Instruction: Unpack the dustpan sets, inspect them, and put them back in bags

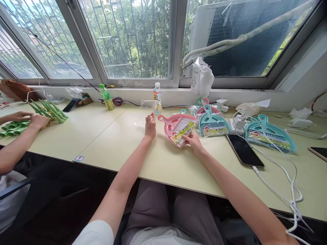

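Observation:
My right hand (192, 142) grips the lower right edge of a pink dustpan set (176, 127), a pan with a white-bristled brush and a yellow-green label. To its left, my left hand (150, 127) is raised over the table with its fingers drawn together; whether they hold part of the faint clear plastic (148, 104) near them cannot be made out. Teal packaged dustpan sets (214, 124) lie just right of the pink one, with another pink one partly hidden behind. More teal sets (270, 136) lie farther right.
A phone (244, 151) with white cables and a charger block (238, 124) lies at the right. Bottles (157, 98) (106, 98) stand near the window sill. At far left, another person's hands (38, 120) handle green stalks (52, 112).

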The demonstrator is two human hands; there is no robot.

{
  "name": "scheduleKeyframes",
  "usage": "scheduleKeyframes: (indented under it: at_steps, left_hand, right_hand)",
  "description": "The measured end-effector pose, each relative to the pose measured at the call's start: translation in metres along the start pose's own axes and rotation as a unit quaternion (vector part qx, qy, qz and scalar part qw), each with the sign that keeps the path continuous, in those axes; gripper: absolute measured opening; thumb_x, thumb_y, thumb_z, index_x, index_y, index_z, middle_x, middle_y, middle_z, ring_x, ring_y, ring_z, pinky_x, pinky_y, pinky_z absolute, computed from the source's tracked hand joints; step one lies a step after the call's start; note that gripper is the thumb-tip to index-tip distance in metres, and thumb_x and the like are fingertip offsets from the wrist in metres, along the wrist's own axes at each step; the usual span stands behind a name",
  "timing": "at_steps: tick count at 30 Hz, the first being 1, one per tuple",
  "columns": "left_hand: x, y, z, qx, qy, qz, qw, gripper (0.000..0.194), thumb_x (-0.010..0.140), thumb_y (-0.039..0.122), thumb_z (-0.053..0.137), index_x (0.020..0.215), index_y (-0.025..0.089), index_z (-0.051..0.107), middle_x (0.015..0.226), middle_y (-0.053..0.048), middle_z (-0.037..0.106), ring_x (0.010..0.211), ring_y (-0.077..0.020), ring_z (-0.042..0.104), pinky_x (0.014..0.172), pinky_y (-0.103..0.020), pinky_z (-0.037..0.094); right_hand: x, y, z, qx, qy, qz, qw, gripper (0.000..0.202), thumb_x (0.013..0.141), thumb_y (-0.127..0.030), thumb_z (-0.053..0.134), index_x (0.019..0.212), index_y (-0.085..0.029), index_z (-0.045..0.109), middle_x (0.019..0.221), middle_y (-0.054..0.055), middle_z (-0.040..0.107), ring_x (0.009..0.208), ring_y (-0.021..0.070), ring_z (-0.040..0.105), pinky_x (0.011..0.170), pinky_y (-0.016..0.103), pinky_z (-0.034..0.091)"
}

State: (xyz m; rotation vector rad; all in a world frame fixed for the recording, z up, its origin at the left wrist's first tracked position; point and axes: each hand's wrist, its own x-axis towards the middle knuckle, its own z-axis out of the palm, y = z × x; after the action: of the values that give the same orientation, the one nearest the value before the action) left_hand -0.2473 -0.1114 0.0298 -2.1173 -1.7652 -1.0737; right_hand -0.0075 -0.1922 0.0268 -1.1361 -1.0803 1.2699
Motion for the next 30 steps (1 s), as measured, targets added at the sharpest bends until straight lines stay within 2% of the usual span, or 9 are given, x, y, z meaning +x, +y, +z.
scheduleKeyframes:
  at_steps: [3, 6, 9, 13, 18, 22, 26, 30]
  left_hand:
    - [0.001, -0.005, 0.003, -0.025, 0.014, 0.031, 0.999, 0.083, 0.073, -0.009, 0.035, 0.153, 0.013, 0.028, 0.134, -0.019, 0.045, 0.123, -0.0290, 0.045, 0.102, -0.044, 0.046]
    - [0.001, -0.005, 0.006, -0.021, 0.009, 0.056, 0.998, 0.084, 0.072, -0.009, 0.032, 0.153, 0.013, 0.028, 0.134, -0.020, 0.045, 0.122, -0.0293, 0.046, 0.099, -0.045, 0.047]
    - [0.000, -0.002, 0.006, -0.031, 0.004, 0.089, 0.996, 0.083, 0.073, -0.009, 0.028, 0.153, 0.013, 0.028, 0.136, -0.019, 0.045, 0.122, -0.0288, 0.046, 0.099, -0.046, 0.048]
    - [-0.001, 0.002, 0.004, -0.089, -0.006, 0.151, 0.985, 0.082, 0.076, -0.008, 0.026, 0.152, 0.020, 0.030, 0.138, -0.015, 0.044, 0.125, -0.0263, 0.045, 0.102, -0.044, 0.047]
    - [-0.004, 0.010, 0.005, -0.120, -0.059, 0.187, 0.973, 0.071, 0.077, -0.007, 0.027, 0.138, 0.020, 0.049, 0.132, -0.014, 0.048, 0.123, -0.0250, 0.048, 0.092, -0.041, 0.054]
    - [-0.006, 0.023, 0.005, -0.178, -0.039, 0.224, 0.957, 0.063, 0.079, -0.008, 0.030, 0.129, 0.020, 0.056, 0.127, -0.012, 0.052, 0.122, -0.0209, 0.051, 0.099, -0.041, 0.050]
    - [-0.010, 0.044, -0.005, -0.250, 0.003, 0.204, 0.946, 0.052, 0.084, -0.002, 0.037, 0.124, 0.021, 0.060, 0.122, -0.010, 0.059, 0.117, -0.0187, 0.056, 0.101, -0.038, 0.048]
    - [-0.013, 0.058, -0.019, -0.246, 0.029, 0.158, 0.956, 0.041, 0.093, 0.011, 0.041, 0.125, 0.025, 0.062, 0.114, -0.004, 0.069, 0.109, -0.0178, 0.061, 0.108, -0.042, 0.042]
  right_hand:
    - [0.000, -0.001, 0.000, 0.002, 0.036, 0.016, 0.999, 0.020, 0.068, -0.019, 0.078, 0.084, -0.017, 0.065, 0.080, 0.006, 0.072, 0.057, 0.0127, 0.063, 0.047, 0.021, 0.053]
    - [0.001, -0.001, -0.001, 0.004, 0.049, 0.019, 0.999, 0.017, 0.070, -0.017, 0.076, 0.082, -0.017, 0.065, 0.079, 0.005, 0.072, 0.056, 0.0127, 0.063, 0.047, 0.021, 0.053]
    - [0.002, -0.001, -0.002, 0.003, 0.036, 0.008, 0.999, 0.020, 0.069, -0.020, 0.078, 0.083, -0.017, 0.065, 0.080, 0.006, 0.073, 0.060, 0.0148, 0.065, 0.048, 0.023, 0.055]
    - [0.002, 0.002, -0.001, -0.009, -0.001, -0.004, 1.000, 0.027, 0.065, -0.028, 0.082, 0.084, -0.017, 0.066, 0.080, 0.007, 0.072, 0.062, 0.0167, 0.066, 0.049, 0.025, 0.055]
    - [0.003, 0.006, -0.001, -0.023, -0.011, 0.004, 1.000, 0.034, 0.061, -0.035, 0.083, 0.085, -0.018, 0.065, 0.082, 0.007, 0.072, 0.061, 0.0169, 0.064, 0.051, 0.027, 0.052]
    - [0.006, 0.007, -0.005, 0.002, 0.008, 0.009, 1.000, 0.035, 0.061, -0.034, 0.082, 0.087, -0.018, 0.065, 0.087, 0.007, 0.072, 0.065, 0.0169, 0.065, 0.054, 0.027, 0.053]
    - [0.010, 0.009, -0.008, 0.023, 0.012, 0.022, 0.999, 0.033, 0.062, -0.033, 0.082, 0.084, -0.018, 0.063, 0.089, 0.008, 0.072, 0.073, 0.0198, 0.068, 0.058, 0.028, 0.054]
    - [0.010, 0.009, -0.008, 0.036, 0.009, 0.017, 0.999, 0.036, 0.060, -0.037, 0.082, 0.086, -0.020, 0.063, 0.089, 0.007, 0.072, 0.074, 0.0205, 0.068, 0.059, 0.029, 0.055]
